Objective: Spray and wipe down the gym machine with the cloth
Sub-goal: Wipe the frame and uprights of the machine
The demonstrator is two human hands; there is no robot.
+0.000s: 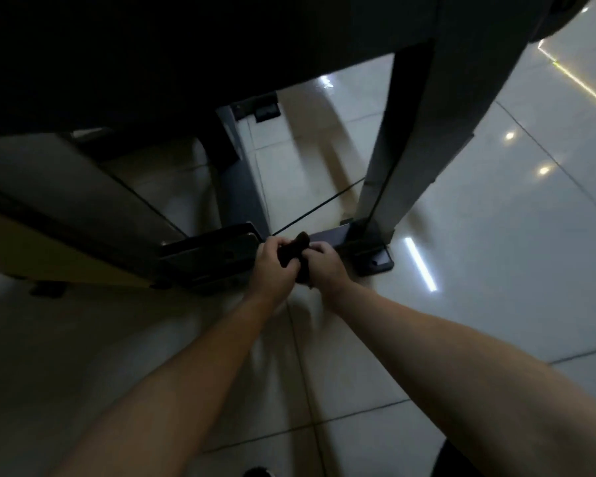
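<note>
Cloth (291, 251), dark and bunched, is gripped by curled fingers of left hand (274, 270) and right hand (326, 266), just before the gym machine (203, 256) base. Glossy pale floor tiles (496, 235) with light reflections surround that base.

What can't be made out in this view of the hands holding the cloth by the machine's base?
- Head view: most of the dark cloth is hidden between the left hand and right hand; its size and folds are unclear.
- The machine's upper part is too dark to read.
- Round dark part, top right: cut off by the frame edge.
- No spray bottle shows anywhere.
</note>
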